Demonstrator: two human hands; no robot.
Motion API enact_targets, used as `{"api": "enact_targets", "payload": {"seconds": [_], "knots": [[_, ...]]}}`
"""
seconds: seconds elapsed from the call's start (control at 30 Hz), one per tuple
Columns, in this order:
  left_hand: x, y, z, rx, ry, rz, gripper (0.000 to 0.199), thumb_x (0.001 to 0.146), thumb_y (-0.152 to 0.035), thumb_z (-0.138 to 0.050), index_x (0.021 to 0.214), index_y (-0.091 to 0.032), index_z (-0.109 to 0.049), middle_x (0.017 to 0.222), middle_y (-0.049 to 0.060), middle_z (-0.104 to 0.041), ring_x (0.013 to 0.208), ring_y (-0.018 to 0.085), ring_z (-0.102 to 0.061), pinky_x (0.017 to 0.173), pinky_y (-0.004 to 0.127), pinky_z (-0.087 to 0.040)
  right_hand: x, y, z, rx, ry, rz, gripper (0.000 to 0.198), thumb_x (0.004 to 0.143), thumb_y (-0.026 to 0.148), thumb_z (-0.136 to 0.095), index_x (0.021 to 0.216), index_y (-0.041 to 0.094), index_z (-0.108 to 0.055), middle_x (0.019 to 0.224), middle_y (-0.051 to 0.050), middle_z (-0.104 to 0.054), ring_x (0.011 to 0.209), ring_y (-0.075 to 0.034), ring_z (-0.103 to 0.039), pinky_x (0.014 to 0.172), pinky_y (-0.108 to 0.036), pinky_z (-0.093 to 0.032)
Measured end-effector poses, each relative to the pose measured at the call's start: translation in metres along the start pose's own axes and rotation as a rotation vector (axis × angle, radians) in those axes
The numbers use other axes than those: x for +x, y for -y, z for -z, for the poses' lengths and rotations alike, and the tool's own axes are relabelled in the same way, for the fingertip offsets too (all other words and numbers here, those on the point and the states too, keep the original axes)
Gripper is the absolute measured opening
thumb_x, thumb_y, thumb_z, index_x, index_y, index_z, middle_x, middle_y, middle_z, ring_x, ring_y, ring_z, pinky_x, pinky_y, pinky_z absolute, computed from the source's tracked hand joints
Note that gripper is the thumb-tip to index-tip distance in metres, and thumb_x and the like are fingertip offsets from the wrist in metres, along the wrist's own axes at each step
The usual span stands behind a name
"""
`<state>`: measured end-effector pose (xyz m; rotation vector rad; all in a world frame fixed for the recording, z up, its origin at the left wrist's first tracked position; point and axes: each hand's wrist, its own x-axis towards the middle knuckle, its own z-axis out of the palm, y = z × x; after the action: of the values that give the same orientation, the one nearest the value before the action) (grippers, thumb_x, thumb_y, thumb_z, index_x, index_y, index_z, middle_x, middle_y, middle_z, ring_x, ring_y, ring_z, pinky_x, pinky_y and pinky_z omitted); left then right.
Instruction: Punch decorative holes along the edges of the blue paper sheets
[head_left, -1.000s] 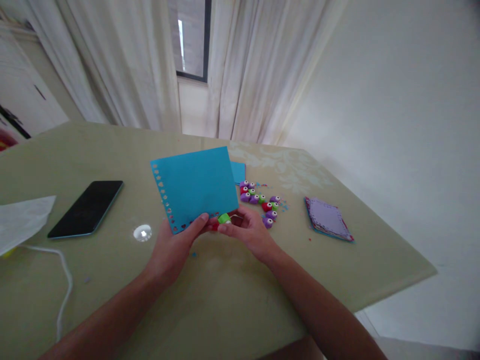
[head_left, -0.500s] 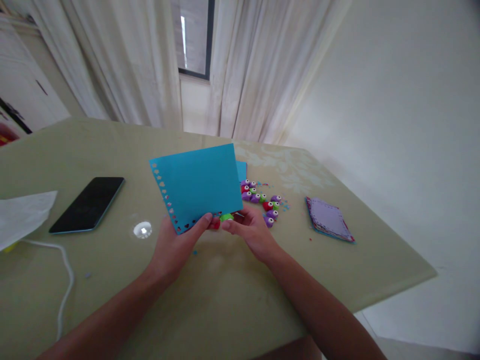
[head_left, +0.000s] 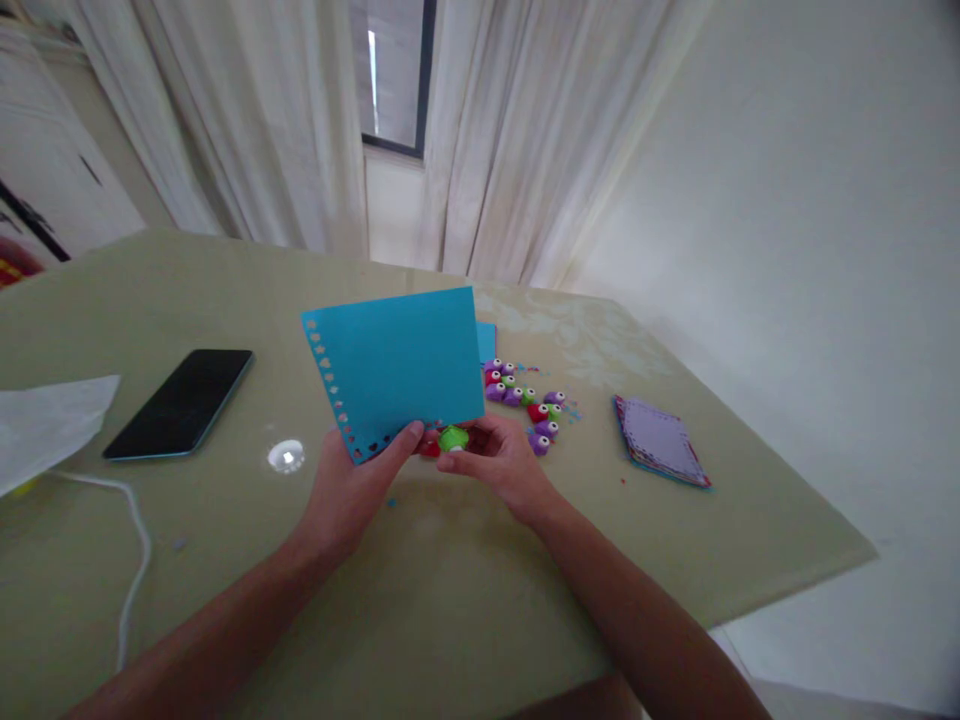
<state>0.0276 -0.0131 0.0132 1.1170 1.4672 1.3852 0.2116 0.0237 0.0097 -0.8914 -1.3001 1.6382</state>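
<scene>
A blue sheet of paper (head_left: 397,365) stands tilted up above the table, with small cut-out shapes along its left and bottom edges. My left hand (head_left: 356,485) is closed on its lower left part, thumb in front. My right hand (head_left: 506,463) is closed around a small green craft punch (head_left: 453,439) at the sheet's bottom edge. Something red (head_left: 430,444) shows between the green punch and my left thumb; what it is, I cannot tell. Beyond my right hand, several purple, red and green craft punches (head_left: 513,396) with white tops sit on the table.
A black tablet or phone (head_left: 180,405) lies at left, near a white sheet (head_left: 52,425) and a white cable (head_left: 135,545). To the right is a stack of punched paper (head_left: 661,440). Another blue paper (head_left: 487,342) lies behind the held sheet. Paper bits (head_left: 571,410) are scattered by the punches.
The green punch has turned in my right hand, and more of its green body shows. The paper and my left hand hold nearly the same place; the view has shifted slightly.
</scene>
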Motion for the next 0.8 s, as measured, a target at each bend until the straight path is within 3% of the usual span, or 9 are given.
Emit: {"api": "enact_targets", "payload": {"seconds": [0.2,0.37,0.47,0.8], "knots": [[-0.001,-0.003,0.001,0.015,0.012,0.005,0.039,0.082,-0.053,-0.083,0.102,-0.019,-0.081,0.096,0.006,-0.086,0.086,0.029,-0.08,0.076,0.038,-0.064,0.0,0.002,-0.001,-0.002,0.007,0.027,0.042,0.061,0.041,-0.1,0.094,0.025,-0.08,0.091,-0.002,-0.078,0.09,-0.024,-0.073,0.087,-0.039,-0.06],[-0.002,-0.006,-0.001,-0.008,0.021,-0.021,0.032,0.081,-0.05,-0.084,0.094,-0.021,-0.082,0.092,0.005,-0.086,0.085,0.028,-0.08,0.076,0.037,-0.064,0.0,0.002,0.004,-0.03,-0.043,0.077,0.037,0.073,0.046,-0.095,0.097,0.023,-0.078,0.085,-0.002,-0.075,0.073,-0.016,-0.064,0.066,-0.028,-0.05],[-0.003,-0.01,-0.002,-0.003,0.011,-0.007,0.028,0.08,-0.047,-0.083,0.089,-0.021,-0.081,0.086,0.005,-0.085,0.083,0.029,-0.08,0.073,0.036,-0.065,0.001,-0.004,0.007,-0.003,-0.04,0.067,0.036,0.076,0.048,-0.093,0.095,0.021,-0.077,0.086,-0.002,-0.074,0.067,-0.013,-0.058,0.063,-0.027,-0.045],[-0.003,-0.007,-0.004,0.065,-0.011,-0.084,0.024,0.08,-0.044,-0.081,0.086,-0.021,-0.079,0.081,0.004,-0.084,0.07,0.025,-0.078,0.063,0.033,-0.062,0.0,-0.006,0.002,0.155,-0.071,0.019,0.038,0.07,0.05,-0.097,0.089,0.022,-0.079,0.08,0.0,-0.071,0.067,-0.012,-0.057,0.065,-0.027,-0.045]]}}
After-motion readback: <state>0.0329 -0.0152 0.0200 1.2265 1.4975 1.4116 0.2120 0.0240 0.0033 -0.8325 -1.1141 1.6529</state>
